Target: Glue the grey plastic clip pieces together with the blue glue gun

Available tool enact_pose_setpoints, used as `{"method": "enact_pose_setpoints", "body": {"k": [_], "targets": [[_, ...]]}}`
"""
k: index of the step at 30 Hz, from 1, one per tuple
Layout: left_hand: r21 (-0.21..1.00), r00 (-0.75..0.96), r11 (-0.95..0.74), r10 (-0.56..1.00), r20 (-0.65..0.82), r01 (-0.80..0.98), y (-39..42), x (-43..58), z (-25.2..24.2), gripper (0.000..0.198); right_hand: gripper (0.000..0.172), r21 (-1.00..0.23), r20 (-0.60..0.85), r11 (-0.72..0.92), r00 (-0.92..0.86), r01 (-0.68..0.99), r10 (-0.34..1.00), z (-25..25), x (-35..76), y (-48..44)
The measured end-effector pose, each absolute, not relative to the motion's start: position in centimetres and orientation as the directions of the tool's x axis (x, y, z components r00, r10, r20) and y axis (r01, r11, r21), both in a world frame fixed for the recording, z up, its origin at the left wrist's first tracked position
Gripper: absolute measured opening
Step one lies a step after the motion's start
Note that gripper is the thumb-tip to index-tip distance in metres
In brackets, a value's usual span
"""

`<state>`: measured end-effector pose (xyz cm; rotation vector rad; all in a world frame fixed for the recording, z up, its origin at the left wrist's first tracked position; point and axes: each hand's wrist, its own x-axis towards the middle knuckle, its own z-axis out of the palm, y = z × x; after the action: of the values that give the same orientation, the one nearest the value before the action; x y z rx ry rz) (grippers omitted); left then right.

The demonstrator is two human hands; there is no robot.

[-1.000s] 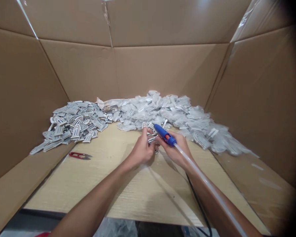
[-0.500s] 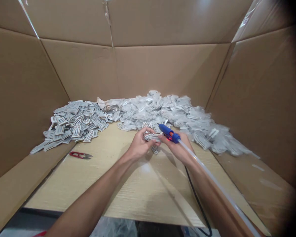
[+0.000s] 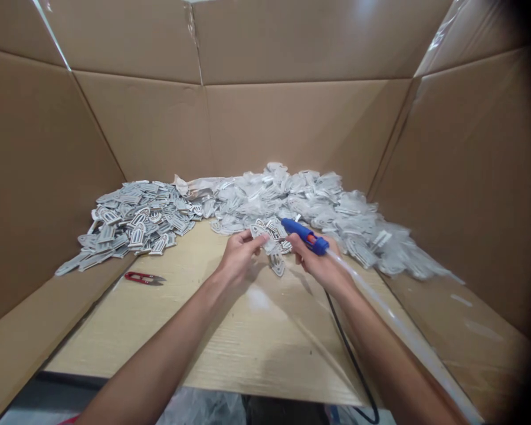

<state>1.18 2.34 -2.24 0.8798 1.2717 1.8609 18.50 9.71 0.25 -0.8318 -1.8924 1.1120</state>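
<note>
My right hand [image 3: 317, 265] grips a blue glue gun [image 3: 304, 235] with a clear glue stick [image 3: 393, 327] running back along my forearm. Its nozzle points left, toward small grey arch-shaped pieces [image 3: 272, 245] held just above the wooden board [image 3: 230, 330]. My left hand [image 3: 239, 255] pinches one of these pieces at its fingertips, fingers partly spread. One piece hangs lower between both hands.
A heap of bare grey arch pieces [image 3: 133, 221] lies at the left, a heap of bagged ones [image 3: 318, 203] at the back and right. Red thread snips [image 3: 142, 277] lie on the board's left. Tall cardboard walls [image 3: 292, 124] close in three sides. A black cord [image 3: 356, 372] trails below my right arm.
Both hands have drawn slightly apart and lifted; my left fingers have loosened from a tight grip to a fingertip pinch, and the glue gun has shifted a little right.
</note>
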Motion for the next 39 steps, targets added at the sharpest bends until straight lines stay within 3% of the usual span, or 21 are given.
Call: {"method": "enact_pose_setpoints", "body": {"k": [5, 8, 12, 15, 24, 31, 39], "targets": [[0.931, -0.45, -0.216, 0.891, 0.065, -0.294, 2.0, 1.3, -1.4, 0.022, 0.079, -0.947, 0.191, 0.309, -0.616, 0.09, 0.764, 0.3, 18.7, 10.0], [0.926, -0.387, -0.197, 0.92, 0.061, -0.322, 1.8, 1.9, -0.9, 0.017, 0.076, -0.928, 0.194, 0.349, -0.633, 0.128, 0.749, 0.4, 18.9, 9.8], [0.938, -0.37, -0.203, 0.925, 0.09, -0.279, 1.5, 2.1, -0.7, 0.031, 0.076, -0.861, 0.198, 0.439, -0.627, 0.256, 0.754, 0.6, 19.1, 9.4], [0.946, -0.368, -0.215, 0.923, 0.115, -0.242, 1.5, 1.9, -0.6, 0.029, 0.075, -0.819, 0.194, 0.482, -0.64, 0.311, 0.743, 0.6, 19.2, 9.3], [0.951, -0.327, -0.217, 0.935, 0.137, -0.221, 1.6, 2.0, -0.9, 0.03, 0.071, -0.834, 0.21, 0.487, -0.666, 0.261, 0.716, 0.2, 18.8, 9.5], [0.962, -0.302, -0.21, 0.941, 0.151, -0.176, 1.3, 2.1, -0.5, 0.03, 0.073, -0.823, 0.204, 0.485, -0.642, 0.296, 0.739, 0.4, 18.7, 9.3], [0.967, -0.314, -0.231, 0.93, 0.189, -0.102, 1.3, 2.0, -0.9, 0.036, 0.065, -0.797, 0.155, 0.461, -0.607, 0.389, 0.78, 0.8, 18.6, 8.9]]}}
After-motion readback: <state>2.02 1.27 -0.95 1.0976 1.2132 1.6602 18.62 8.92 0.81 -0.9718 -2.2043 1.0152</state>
